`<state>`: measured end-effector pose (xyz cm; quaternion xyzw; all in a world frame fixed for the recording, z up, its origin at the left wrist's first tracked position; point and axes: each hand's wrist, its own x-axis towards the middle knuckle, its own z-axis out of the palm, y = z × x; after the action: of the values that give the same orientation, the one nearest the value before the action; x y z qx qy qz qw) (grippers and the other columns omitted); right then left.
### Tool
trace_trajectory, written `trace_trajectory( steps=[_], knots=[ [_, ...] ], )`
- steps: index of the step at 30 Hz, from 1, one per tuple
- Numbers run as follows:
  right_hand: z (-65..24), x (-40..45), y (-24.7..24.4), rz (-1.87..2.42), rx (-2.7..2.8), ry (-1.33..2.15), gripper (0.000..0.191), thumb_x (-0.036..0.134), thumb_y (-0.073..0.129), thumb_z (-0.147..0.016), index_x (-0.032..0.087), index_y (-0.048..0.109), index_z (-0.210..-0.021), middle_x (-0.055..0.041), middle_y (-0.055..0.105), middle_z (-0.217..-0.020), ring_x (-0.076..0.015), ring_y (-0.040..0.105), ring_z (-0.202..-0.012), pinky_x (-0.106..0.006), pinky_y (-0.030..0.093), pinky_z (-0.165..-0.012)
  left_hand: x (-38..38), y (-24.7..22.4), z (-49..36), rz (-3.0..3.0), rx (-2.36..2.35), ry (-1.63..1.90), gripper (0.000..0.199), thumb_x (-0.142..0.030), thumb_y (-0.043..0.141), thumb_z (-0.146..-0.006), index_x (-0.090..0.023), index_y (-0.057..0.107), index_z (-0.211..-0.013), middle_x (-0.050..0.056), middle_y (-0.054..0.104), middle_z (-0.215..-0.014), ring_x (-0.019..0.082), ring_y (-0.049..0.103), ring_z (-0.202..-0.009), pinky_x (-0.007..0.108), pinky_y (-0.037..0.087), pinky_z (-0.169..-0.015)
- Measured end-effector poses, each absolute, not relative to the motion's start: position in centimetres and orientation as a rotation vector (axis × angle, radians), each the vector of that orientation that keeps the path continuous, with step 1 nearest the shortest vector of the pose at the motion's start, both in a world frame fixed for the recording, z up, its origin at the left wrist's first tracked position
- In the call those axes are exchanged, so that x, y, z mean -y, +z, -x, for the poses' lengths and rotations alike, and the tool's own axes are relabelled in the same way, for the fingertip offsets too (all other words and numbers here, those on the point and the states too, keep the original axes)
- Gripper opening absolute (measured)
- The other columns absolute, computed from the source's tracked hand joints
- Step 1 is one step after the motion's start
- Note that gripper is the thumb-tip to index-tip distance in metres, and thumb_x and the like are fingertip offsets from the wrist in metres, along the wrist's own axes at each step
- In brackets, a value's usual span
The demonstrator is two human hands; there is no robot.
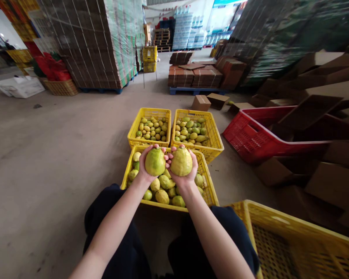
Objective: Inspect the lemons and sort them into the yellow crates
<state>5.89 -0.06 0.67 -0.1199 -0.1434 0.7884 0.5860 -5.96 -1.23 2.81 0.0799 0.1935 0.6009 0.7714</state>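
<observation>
Over the near yellow crate [213, 193], my left hand [144, 171] is closed around a green-yellow citrus fruit [155, 162], cupped from below and behind. My right hand [191, 175] holds a yellower, bumpier citrus fruit [181, 162] in the same way. Both fruits are side by side at one height, stem ends away from me, and the fingers of the two hands nearly meet between them. Beneath, the crate holds several more citrus fruits [162, 197], yellow and green, some knobbly; my hands hide part of them.
Beyond stand a left yellow crate [130, 136] of small fruits and a right yellow crate [216, 135] of longer, greener ones. Another yellow crate [246, 217] is by my right knee. At right, a red crate [247, 135] sits among cardboard boxes [279, 170]. Farther off are wrapped pallet stacks [84, 42].
</observation>
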Motion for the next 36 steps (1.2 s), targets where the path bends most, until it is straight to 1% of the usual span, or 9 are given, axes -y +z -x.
trace_trajectory(
  steps=[6, 12, 17, 19, 21, 24, 26, 30, 36],
  knots=[
    [-6.0, 0.8, 1.6, 0.268, 0.484, 1.822, 0.015, 0.038, 0.059, -0.072, 0.026, 0.059, -0.081, 0.0014, 0.065, -0.076, -0.0155, 0.061, -0.057, -0.025, 0.049, -0.04, 1.7, 2.4, 6.1, -0.252, -0.347, 1.287, 0.028, -0.033, 0.041, -0.089, -0.02, 0.053, -0.067, 0.002, 0.061, -0.066, 0.013, 0.056, -0.047, 0.023, 0.042, -0.039],
    [-6.3, 0.8, 1.7, 0.133, 0.579, 1.861, 0.016, 0.038, 0.062, -0.071, 0.025, 0.061, -0.079, 0.001, 0.066, -0.074, -0.0151, 0.06, -0.056, -0.027, 0.052, -0.042, 2.0, 2.1, 6.2, -0.253, -0.409, 1.291, 0.029, -0.038, 0.046, -0.087, -0.021, 0.051, -0.064, 0.004, 0.058, -0.063, 0.012, 0.048, -0.042, 0.023, 0.034, -0.035],
    [-6.5, 0.9, 1.5, 0.133, 0.618, 1.876, 0.014, 0.038, 0.06, -0.069, 0.025, 0.06, -0.073, 0.002, 0.062, -0.067, -0.013, 0.054, -0.051, -0.024, 0.048, -0.04, 1.9, 1.2, 6.4, -0.222, -0.452, 1.296, 0.042, -0.046, 0.04, -0.09, -0.021, 0.049, -0.058, 0.002, 0.054, -0.055, 0.008, 0.036, -0.034, 0.022, 0.026, -0.033],
    [-6.5, 0.9, 1.3, 0.137, 0.637, 1.904, 0.014, 0.039, 0.059, -0.069, 0.025, 0.057, -0.07, 0.0024, 0.059, -0.064, -0.0133, 0.051, -0.05, -0.025, 0.047, -0.04, 2.0, 0.7, 6.4, -0.225, -0.463, 1.296, 0.047, -0.052, 0.039, -0.09, -0.021, 0.047, -0.055, 0.0, 0.048, -0.05, 0.006, 0.028, -0.03, 0.022, 0.023, -0.032],
    [-6.6, 0.9, 1.1, 0.099, 0.654, 1.942, 0.016, 0.041, 0.06, -0.068, 0.025, 0.055, -0.067, 0.0025, 0.056, -0.062, -0.0137, 0.051, -0.049, -0.027, 0.048, -0.04, 2.1, 0.4, 6.5, -0.23, -0.482, 1.292, 0.053, -0.058, 0.041, -0.088, -0.021, 0.045, -0.051, -0.003, 0.039, -0.043, 0.005, 0.021, -0.026, 0.022, 0.02, -0.031],
    [-6.6, 0.9, 0.9, -0.019, 0.713, 1.998, 0.021, 0.043, 0.062, -0.066, 0.024, 0.053, -0.064, 0.0023, 0.055, -0.059, -0.0145, 0.052, -0.047, -0.029, 0.049, -0.037, 2.3, 0.3, 6.5, -0.232, -0.506, 1.258, 0.06, -0.066, 0.043, -0.085, -0.021, 0.04, -0.044, -0.006, 0.027, -0.037, 0.004, 0.014, -0.024, 0.022, 0.02, -0.032],
    [-6.6, 1.0, 0.9, -0.072, 0.756, 2.017, 0.023, 0.044, 0.064, -0.065, 0.024, 0.053, -0.063, 0.0019, 0.056, -0.059, -0.0147, 0.052, -0.045, -0.029, 0.048, -0.035, 2.5, 0.5, 6.5, -0.246, -0.502, 1.211, 0.064, -0.069, 0.043, -0.083, -0.021, 0.037, -0.041, -0.005, 0.025, -0.035, 0.004, 0.014, -0.023, 0.024, 0.022, -0.032],
    [-6.6, 1.1, 0.8, -0.113, 0.797, 2.015, 0.022, 0.044, 0.064, -0.068, 0.024, 0.056, -0.063, 0.0013, 0.059, -0.06, -0.0138, 0.052, -0.043, -0.028, 0.047, -0.033, 2.6, 0.5, 6.6, -0.289, -0.472, 1.143, 0.065, -0.07, 0.042, -0.08, -0.022, 0.035, -0.037, -0.001, 0.031, -0.034, 0.007, 0.021, -0.024, 0.027, 0.028, -0.034],
    [-6.6, 1.1, 0.8, -0.116, 0.77, 2.021, 0.018, 0.041, 0.062, -0.067, 0.024, 0.059, -0.064, 0.0003, 0.059, -0.06, -0.0155, 0.051, -0.043, -0.029, 0.047, -0.031, 2.3, -0.5, 6.8, -0.258, -0.524, 1.171, 0.062, -0.066, 0.045, -0.082, -0.021, 0.037, -0.04, -0.001, 0.032, -0.037, 0.01, 0.03, -0.032, 0.03, 0.037, -0.045]
  ],
)
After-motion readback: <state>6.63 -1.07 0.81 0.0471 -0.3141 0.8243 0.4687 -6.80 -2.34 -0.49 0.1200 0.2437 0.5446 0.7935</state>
